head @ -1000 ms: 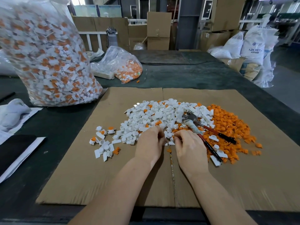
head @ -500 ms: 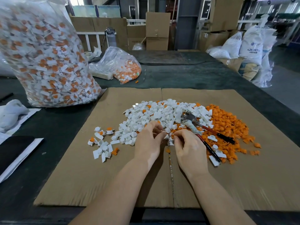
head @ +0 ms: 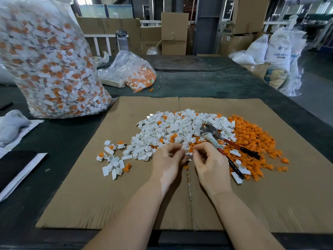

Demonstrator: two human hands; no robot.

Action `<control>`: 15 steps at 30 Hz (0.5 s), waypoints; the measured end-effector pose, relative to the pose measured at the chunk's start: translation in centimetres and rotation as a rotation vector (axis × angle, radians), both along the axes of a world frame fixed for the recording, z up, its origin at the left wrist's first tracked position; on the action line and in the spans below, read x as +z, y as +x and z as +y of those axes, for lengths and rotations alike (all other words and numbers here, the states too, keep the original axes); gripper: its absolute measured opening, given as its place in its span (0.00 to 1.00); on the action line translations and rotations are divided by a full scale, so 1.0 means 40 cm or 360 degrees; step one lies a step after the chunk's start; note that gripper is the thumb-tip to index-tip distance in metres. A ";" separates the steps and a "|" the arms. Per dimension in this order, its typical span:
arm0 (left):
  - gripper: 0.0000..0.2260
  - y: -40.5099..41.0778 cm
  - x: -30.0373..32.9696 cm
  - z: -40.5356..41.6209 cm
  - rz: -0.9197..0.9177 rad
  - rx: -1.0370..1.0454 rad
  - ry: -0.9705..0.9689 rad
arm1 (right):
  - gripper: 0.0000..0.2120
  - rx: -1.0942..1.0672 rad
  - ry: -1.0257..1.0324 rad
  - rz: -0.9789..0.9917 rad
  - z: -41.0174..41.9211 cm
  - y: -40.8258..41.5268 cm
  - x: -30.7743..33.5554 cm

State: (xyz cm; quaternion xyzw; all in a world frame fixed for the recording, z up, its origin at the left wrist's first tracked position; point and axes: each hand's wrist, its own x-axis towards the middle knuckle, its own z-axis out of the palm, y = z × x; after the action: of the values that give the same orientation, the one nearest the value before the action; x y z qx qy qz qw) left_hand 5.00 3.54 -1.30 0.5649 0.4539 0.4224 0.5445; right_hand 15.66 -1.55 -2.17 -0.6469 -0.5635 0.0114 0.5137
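White cap [head: 185,146]: where is it now?

— Just above the near edge of the white pile [head: 173,129], at the middle of the cardboard sheet [head: 126,195]. The left hand [head: 166,161] pinches it at the fingertips, the other fingers curled in loosely.

And the right hand [head: 210,165]?

— Thumb and forefinger are closed on a small orange insert [head: 191,150], touching the cap or just beside it. I cannot tell whether it is seated yet.

What is different from a second ago?

— Then both hands lay knuckles-up on the pile's edge with the fingertips buried among the pieces, and nothing could be seen in them. Half a second ago the fingers began to lift. Now they are up and turned towards each other, and the two pieces show between them.

So what does that mean?

— The picking looks done. I judge the step in hand is pairing the orange piece with the white one, by finger pressure alone.

The pliers [head: 212,136]?

— They lie where they were, on the pile to the right, handles pointing near-right over the orange heap [head: 252,134]. Nobody touches them.

And afterwards?

— Perhaps the small group of pieces [head: 112,159] to the left is where it goes; that is a guess.
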 end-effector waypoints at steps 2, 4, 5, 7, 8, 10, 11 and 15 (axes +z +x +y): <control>0.07 0.002 -0.003 0.001 -0.0062 -0.0013 -0.0022 | 0.05 0.0068 0.0005 0.0162 0.000 0.000 0.001; 0.04 0.003 0.000 -0.002 -0.0135 -0.0045 -0.0041 | 0.05 0.0108 -0.0009 0.0225 0.000 -0.001 0.001; 0.03 0.003 0.001 -0.003 -0.0170 -0.0057 -0.0047 | 0.04 0.0102 -0.0028 0.0214 0.000 -0.002 0.000; 0.02 0.002 0.002 -0.007 -0.0210 -0.0073 -0.0046 | 0.02 0.0044 -0.0071 0.0119 -0.001 -0.002 -0.002; 0.02 0.000 0.003 -0.009 -0.0228 -0.0081 -0.0041 | 0.02 0.0004 -0.0086 0.0052 -0.002 -0.003 -0.002; 0.04 -0.002 0.002 -0.012 -0.0265 -0.0090 -0.0040 | 0.02 -0.0071 -0.0107 -0.0082 -0.003 -0.006 0.000; 0.05 -0.003 0.002 -0.014 -0.0278 -0.0092 -0.0038 | 0.02 -0.0102 -0.0109 -0.0144 -0.004 -0.008 0.002; 0.06 -0.006 0.000 -0.017 -0.0283 -0.0087 -0.0003 | 0.05 -0.0194 -0.0158 -0.0285 -0.003 -0.012 -0.001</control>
State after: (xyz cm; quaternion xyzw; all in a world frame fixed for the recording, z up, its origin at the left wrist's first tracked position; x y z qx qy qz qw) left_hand 4.78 2.85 -1.32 0.5368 0.3885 0.4554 0.5946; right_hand 15.20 -1.66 -2.20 -0.7030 -0.5656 -0.0498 0.4283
